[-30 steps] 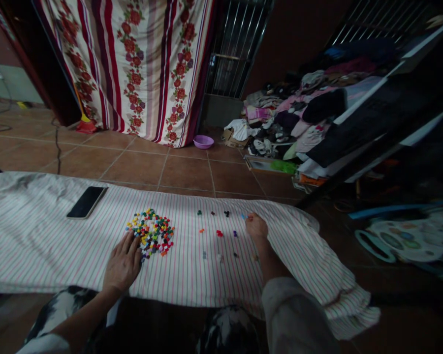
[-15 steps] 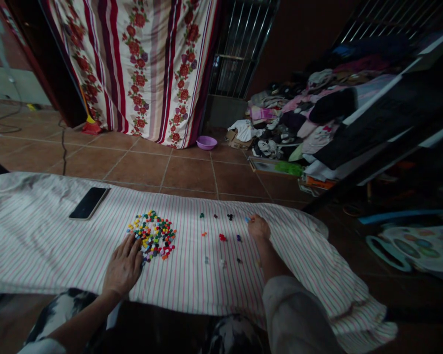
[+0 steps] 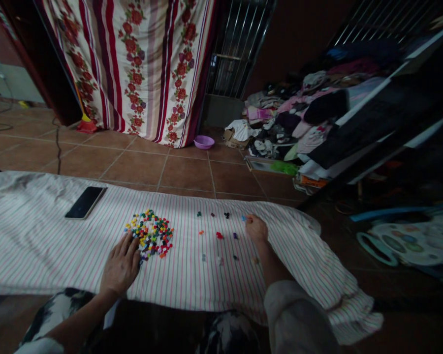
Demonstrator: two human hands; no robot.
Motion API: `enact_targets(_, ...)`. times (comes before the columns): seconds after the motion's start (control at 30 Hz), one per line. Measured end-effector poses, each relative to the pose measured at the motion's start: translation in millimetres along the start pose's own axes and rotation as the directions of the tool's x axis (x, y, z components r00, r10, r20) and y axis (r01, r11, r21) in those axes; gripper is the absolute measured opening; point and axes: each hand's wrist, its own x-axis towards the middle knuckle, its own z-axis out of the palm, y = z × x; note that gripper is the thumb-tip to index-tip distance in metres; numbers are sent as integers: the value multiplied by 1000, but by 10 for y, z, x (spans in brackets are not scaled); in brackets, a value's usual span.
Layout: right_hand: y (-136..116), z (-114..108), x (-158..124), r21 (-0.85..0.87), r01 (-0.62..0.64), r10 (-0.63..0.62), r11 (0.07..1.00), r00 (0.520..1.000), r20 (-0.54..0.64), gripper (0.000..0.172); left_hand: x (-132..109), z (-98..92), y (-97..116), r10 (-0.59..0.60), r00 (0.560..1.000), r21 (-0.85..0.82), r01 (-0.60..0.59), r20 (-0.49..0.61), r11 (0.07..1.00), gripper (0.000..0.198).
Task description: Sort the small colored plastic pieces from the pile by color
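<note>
My left hand [image 3: 120,263] lies flat on the striped cloth, fingers stretched out, its tips touching the near left edge of a pile of small multicoloured blocks [image 3: 153,236]. To the right, my right hand [image 3: 257,228] is closed with its fingertips together at a small blue block [image 3: 243,218]. Small groups stand in rows left of and below that hand: green [image 3: 199,214], dark red [image 3: 212,214], black [image 3: 227,215], orange [image 3: 201,232], red [image 3: 219,235], purple [image 3: 235,235], grey [image 3: 204,257], white [image 3: 220,261], dark [image 3: 236,257] and tan blocks [image 3: 255,260].
A phone [image 3: 85,202] lies on the cloth [image 3: 40,236] at the left. Beyond the cloth are a tiled floor [image 3: 133,167], a purple basin [image 3: 204,142] and a floral curtain [image 3: 151,73]. Clothes [image 3: 299,118] are heaped at the back right, near a slanting dark frame.
The view has shifted slightly, moving everything a little left in the picture. A bit more of the blue block shows at my right fingertips. My left hand stays by the pile.
</note>
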Motion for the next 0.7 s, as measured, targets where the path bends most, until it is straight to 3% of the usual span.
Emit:
enact_targets(0.13,-41,-33,-23,41,24,-20,999,995,-99,32,8,-8,8,3,1000,19,-2,-15,1000,46)
enact_targets(0.27,-264,-33,-55,96,112,-94,989,980,-177,33,16,-16,19,-32,999,8,32,-11,999,46)
enact_targets(0.37,-583,30,-170,226,281,-218,933,939,-268,31,18,-13,27,-63,998,-12,63,22,998,46)
enact_targets(0.47,-998,142,-436,368,474,-362,800,870,-334,29,18,-5,34,-93,995,-21,94,45,995,45)
enact_targets(0.6,-1556,321,-953,493,589,-536,640,802,-263,30,11,7,38,-105,994,-35,107,41,994,44)
enact_targets(0.7,-1871,450,-1313,530,607,-649,593,749,-132,30,3,13,37,-108,994,-56,110,31,992,44)
